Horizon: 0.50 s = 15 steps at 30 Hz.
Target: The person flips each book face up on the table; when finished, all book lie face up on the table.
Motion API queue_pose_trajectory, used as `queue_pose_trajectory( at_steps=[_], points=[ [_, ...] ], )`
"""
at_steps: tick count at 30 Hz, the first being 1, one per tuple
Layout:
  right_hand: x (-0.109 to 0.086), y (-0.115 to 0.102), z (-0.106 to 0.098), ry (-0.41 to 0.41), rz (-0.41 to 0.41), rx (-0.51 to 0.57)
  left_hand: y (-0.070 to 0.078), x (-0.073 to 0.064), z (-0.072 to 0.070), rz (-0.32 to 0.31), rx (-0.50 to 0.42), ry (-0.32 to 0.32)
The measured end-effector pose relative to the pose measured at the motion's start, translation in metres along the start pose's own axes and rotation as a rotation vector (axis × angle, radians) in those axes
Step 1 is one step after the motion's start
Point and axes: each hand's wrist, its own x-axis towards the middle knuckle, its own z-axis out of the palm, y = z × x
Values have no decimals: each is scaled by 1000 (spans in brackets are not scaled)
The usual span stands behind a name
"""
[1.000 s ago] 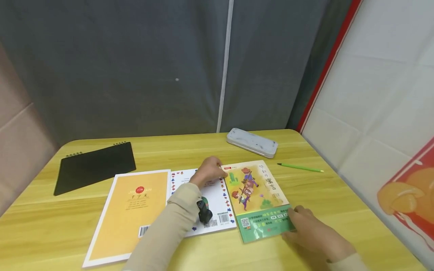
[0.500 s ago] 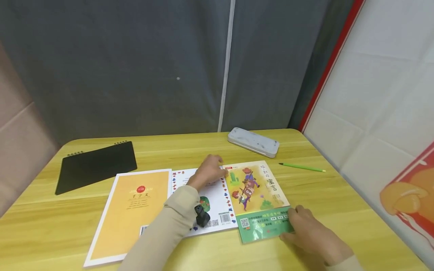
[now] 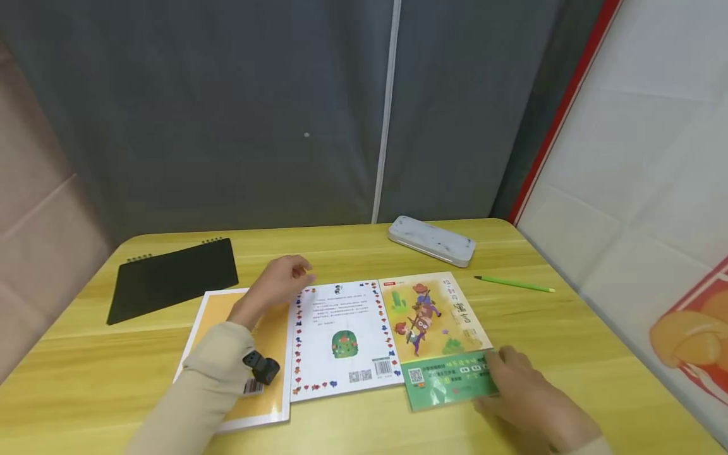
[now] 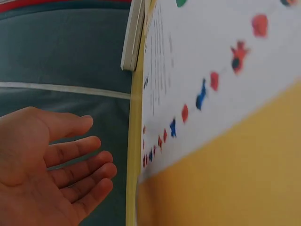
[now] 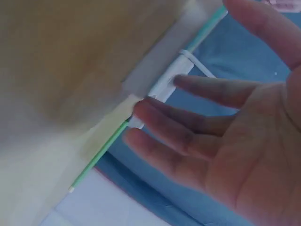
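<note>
Three books lie in a row on the table: a yellow-orange book [image 3: 272, 385] with a white border, a white-backed book [image 3: 324, 354] edged with small figures, and a picture-covered book [image 3: 423, 322] with a green lower band. My left hand [image 3: 279, 281] hovers over the top of the yellow-orange book, beside the white-backed one, holding nothing. Its fingers bend loosely in the left wrist view. At the lower right edge of the picture-covered book is my right hand [image 3: 529, 395], fingertips right at the green band. In the right wrist view its fingers are spread and fairly straight.
A black spiral notebook [image 3: 173, 278] lies at the back left. Toward the back right sits a grey-white pencil case [image 3: 432, 241], with a green pencil [image 3: 514, 284] in front of it. A dark curtain [image 3: 227, 126] hangs behind the table, and a white wall covering [image 3: 643, 158] stands at right.
My left hand has left the seam between the white-backed and picture-covered books and moved left, over the yellow-orange book, uncovering the white-backed book. My right hand stays at the picture-covered book's edge.
</note>
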Motion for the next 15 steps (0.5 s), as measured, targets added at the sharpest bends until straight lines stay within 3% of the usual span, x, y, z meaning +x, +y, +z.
queue_pose_trajectory(
  at_steps=[4, 8, 12, 15],
  points=[
    [3, -18, -6, 34, -70, 23, -20, -7, -6, -25, 2, -32],
    [11, -42, -11, 69, -176, 49, -26, -11, -7, -3, 23, -66],
    [25, -64, -12, 46, -251, 61, -28, -13, -5, 30, 75, -104],
    [37, -75, -10, -18, -272, 67, -31, -14, -3, 75, 128, -126]
  ],
)
